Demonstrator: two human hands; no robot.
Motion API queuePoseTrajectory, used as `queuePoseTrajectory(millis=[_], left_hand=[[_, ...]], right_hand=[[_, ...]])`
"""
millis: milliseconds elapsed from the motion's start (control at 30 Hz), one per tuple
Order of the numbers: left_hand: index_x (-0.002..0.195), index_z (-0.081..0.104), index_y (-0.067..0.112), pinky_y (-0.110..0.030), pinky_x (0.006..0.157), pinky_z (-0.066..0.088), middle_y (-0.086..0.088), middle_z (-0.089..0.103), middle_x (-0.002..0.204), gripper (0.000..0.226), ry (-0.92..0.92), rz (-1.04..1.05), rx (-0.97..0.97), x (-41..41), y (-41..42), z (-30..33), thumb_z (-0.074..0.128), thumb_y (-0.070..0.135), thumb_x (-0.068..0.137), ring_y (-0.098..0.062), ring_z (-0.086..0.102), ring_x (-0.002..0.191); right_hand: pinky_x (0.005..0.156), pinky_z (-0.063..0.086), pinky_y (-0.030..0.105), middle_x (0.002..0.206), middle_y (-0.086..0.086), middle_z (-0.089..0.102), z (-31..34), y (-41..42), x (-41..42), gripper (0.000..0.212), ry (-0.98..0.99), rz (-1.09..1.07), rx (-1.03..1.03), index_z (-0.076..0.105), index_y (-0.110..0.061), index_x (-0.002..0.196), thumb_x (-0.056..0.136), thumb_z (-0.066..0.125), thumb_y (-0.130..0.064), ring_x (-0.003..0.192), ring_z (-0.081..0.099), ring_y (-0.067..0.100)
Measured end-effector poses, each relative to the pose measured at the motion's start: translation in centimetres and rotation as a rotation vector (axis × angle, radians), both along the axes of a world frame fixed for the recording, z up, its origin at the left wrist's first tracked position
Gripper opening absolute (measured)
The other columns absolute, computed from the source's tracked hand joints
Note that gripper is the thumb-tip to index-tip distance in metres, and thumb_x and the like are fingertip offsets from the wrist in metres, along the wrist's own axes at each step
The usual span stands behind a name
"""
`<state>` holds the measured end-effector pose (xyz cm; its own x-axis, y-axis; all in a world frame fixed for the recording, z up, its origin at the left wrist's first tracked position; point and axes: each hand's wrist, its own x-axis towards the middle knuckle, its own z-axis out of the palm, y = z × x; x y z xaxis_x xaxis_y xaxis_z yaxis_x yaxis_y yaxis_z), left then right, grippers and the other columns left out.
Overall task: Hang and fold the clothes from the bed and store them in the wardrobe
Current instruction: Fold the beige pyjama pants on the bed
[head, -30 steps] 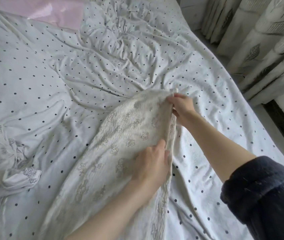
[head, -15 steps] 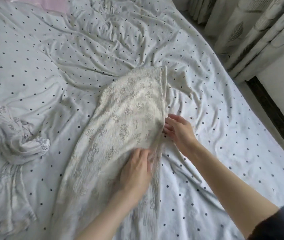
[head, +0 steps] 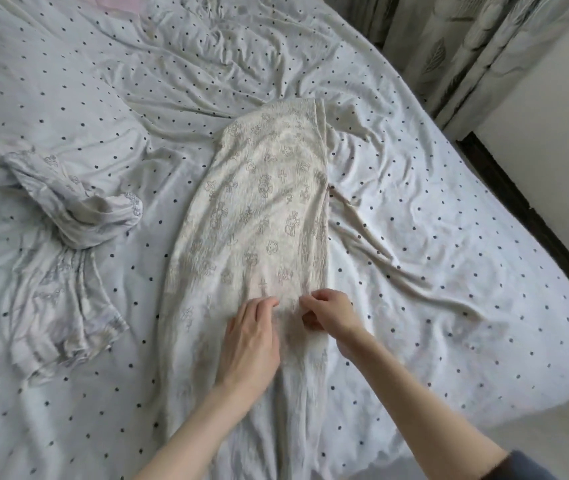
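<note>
A cream garment with a faint printed pattern lies flat and lengthwise down the middle of the bed. My left hand rests flat on its lower part with straight fingers. Just to the right, my right hand has its fingers curled and pinches the cloth near the garment's right edge. A second, pale grey patterned garment lies crumpled on the left side of the bed, apart from both hands.
The bed wears a white sheet with dark dots, heavily creased. A pink cloth shows at the top edge. Leaf-patterned curtains hang at the upper right, beside a white wall and dark skirting along the bed's right side.
Both hands slid down the cream garment toward me, from its far end to its lower part. The garment now lies flatter and straighter. My view has pulled back.
</note>
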<state>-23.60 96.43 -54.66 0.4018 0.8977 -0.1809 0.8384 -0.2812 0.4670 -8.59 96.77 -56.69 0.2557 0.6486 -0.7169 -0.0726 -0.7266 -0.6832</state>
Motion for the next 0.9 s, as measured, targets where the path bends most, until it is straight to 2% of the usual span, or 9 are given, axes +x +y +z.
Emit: queuePoseTrajectory(millis=[200, 267, 400, 467, 567, 600, 700, 800, 900], left_hand=[[0.135, 0.042, 0.011, -0.029, 0.112, 0.025, -0.001, 0.044, 0.139, 0.040, -0.023, -0.077, -0.066, -3.8, -4.3, -0.9, 0.041, 0.006, 0.095, -0.015, 0.035, 0.131], [0.139, 0.040, 0.011, -0.024, 0.115, 0.014, 0.000, 0.036, 0.146, 0.043, -0.032, -0.134, -0.068, -4.9, -5.7, -1.3, 0.040, 0.007, 0.096, -0.013, 0.027, 0.137], [0.138, 0.042, 0.014, -0.016, 0.112, 0.003, 0.001, 0.031, 0.149, 0.043, -0.042, -0.169, -0.070, -7.5, -8.4, -1.8, 0.041, 0.007, 0.096, -0.010, 0.019, 0.140], [0.133, 0.048, 0.014, -0.018, 0.112, 0.007, 0.001, 0.032, 0.148, 0.039, -0.028, -0.149, -0.059, -9.0, -9.6, -1.9, 0.043, 0.005, 0.095, -0.013, 0.021, 0.139], [0.125, 0.052, 0.006, -0.023, 0.108, 0.026, -0.008, 0.039, 0.135, 0.037, -0.068, 0.022, -0.070, -11.4, -11.6, -1.8, 0.050, -0.003, 0.090, -0.022, 0.038, 0.128], [0.124, 0.051, 0.004, -0.023, 0.103, 0.031, -0.010, 0.040, 0.130, 0.037, -0.078, 0.105, -0.054, -12.2, -12.3, -1.7, 0.054, -0.003, 0.088, -0.023, 0.042, 0.123], [0.127, 0.043, 0.001, -0.029, 0.095, 0.033, -0.016, 0.040, 0.127, 0.047, -0.085, 0.376, -0.078, -14.4, -13.6, -2.1, 0.064, 0.003, 0.084, -0.027, 0.039, 0.120], [0.126, 0.040, -0.001, -0.029, 0.086, 0.037, -0.018, 0.047, 0.123, 0.051, -0.158, 0.608, -0.334, -15.9, -13.9, -2.9, 0.067, 0.007, 0.083, -0.028, 0.049, 0.106], [0.108, 0.052, 0.004, -0.033, 0.078, 0.047, -0.014, 0.063, 0.108, 0.029, -0.127, 0.616, -0.578, -16.7, -14.5, -3.6, 0.067, 0.016, 0.086, -0.025, 0.058, 0.090]], right_hand=[[0.066, 0.051, 0.035, 0.071, 0.005, 0.056, 0.7, -3.2, 0.3, 0.013, -0.198, -0.139, 0.105, 0.052, -0.007, 0.081, 0.092, 0.046, -0.013, 0.064, 0.057, 0.020], [0.062, 0.050, 0.031, 0.074, 0.006, 0.058, 0.7, -4.4, 0.1, 0.016, -0.120, -0.156, 0.102, 0.053, -0.006, 0.090, 0.096, 0.045, -0.018, 0.063, 0.057, 0.019], [0.055, 0.044, 0.030, 0.068, 0.003, 0.055, -0.2, -8.6, -2.2, 0.031, -0.093, -0.032, 0.055, 0.053, -0.011, 0.079, 0.093, 0.053, -0.039, 0.060, 0.053, 0.018], [0.056, 0.045, 0.028, 0.067, -0.001, 0.052, -1.3, -11.5, -4.0, 0.033, -0.132, -0.008, 0.028, 0.054, -0.013, 0.084, 0.090, 0.057, -0.044, 0.061, 0.052, 0.015], [0.055, 0.043, 0.027, 0.071, -0.005, 0.049, -2.7, -16.0, -6.8, 0.038, -0.110, -0.041, -0.020, 0.052, -0.010, 0.102, 0.086, 0.064, -0.042, 0.060, 0.048, 0.010], [0.055, 0.042, 0.027, 0.072, -0.004, 0.048, -3.0, -17.1, -7.6, 0.037, -0.101, -0.056, -0.034, 0.051, -0.009, 0.100, 0.085, 0.066, -0.039, 0.059, 0.046, 0.010], [0.050, 0.030, 0.028, 0.057, 0.000, 0.037, -3.9, -19.1, -9.1, 0.036, -0.183, -0.042, -0.013, 0.041, -0.012, 0.068, 0.083, 0.070, -0.028, 0.049, 0.033, 0.012], [0.041, 0.023, 0.018, 0.045, -0.003, 0.031, -4.3, -19.9, -9.6, 0.049, -0.243, -0.006, -0.049, 0.032, -0.018, 0.052, 0.084, 0.069, -0.024, 0.038, 0.027, 0.008], [0.047, 0.028, 0.022, 0.045, -0.004, 0.034, -4.7, -21.1, -10.0, 0.049, -0.109, 0.002, -0.178, 0.035, -0.017, 0.049, 0.084, 0.068, -0.023, 0.043, 0.033, 0.011]])
